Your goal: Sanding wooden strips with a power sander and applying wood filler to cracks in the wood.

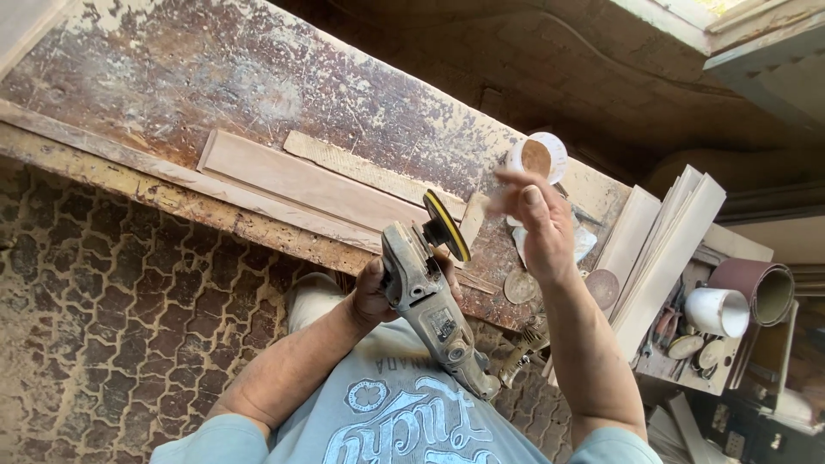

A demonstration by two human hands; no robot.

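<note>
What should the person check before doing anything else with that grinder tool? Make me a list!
1. Left hand grips the grinder body: ok.
2. Right hand off the disc: ok, raised beside it and apart.
3. Disc stopped: cannot tell from one picture.
4. Disc seated tight: cannot tell.
5. Right hand steady: not ok, fingers blurred.
6. Workbench room: not ok, wooden strips, a small round tub and loose sanding discs lie close by.
</note>
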